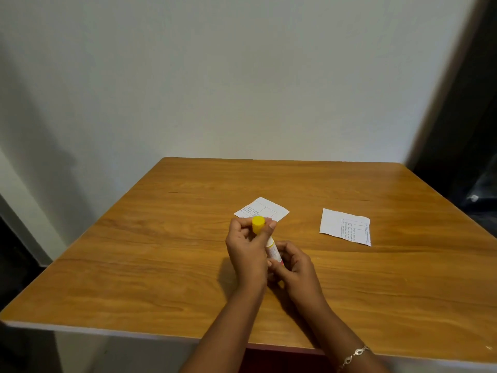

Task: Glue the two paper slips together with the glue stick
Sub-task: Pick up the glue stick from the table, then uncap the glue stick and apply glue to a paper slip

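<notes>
Both hands meet over the middle of the brown wood-grain table (161, 251), w/ the white plastic glue stick (273, 250) held between them, tilted so its top end points away from the person and a bit to the left. The left hand (246, 251) has its fingers curled round the top end, thumb and fingertips pinching the round yellow plastic cap (258, 224). The right hand (294, 267) grips the lower part of the tube, fingers wrapped under it and thumb on top. The left fingers cover the join between cap and tube, so can't tell if the cap is seated or already loose.

2 white printed paper slips lie flat on the table, well apart from each other. The centre slip (265, 207) sits just beyond the left hand; its near edge is partly hidden behind the cap and fingertips. The right slip (341, 224) lies off to the right, clear of both hands, w/ a printed table on its right half. Neither hand touches either slip.

A silver chain bracelet (355, 355) is on the right wrist. A plain white wall (242, 76) stands behind the table.
</notes>
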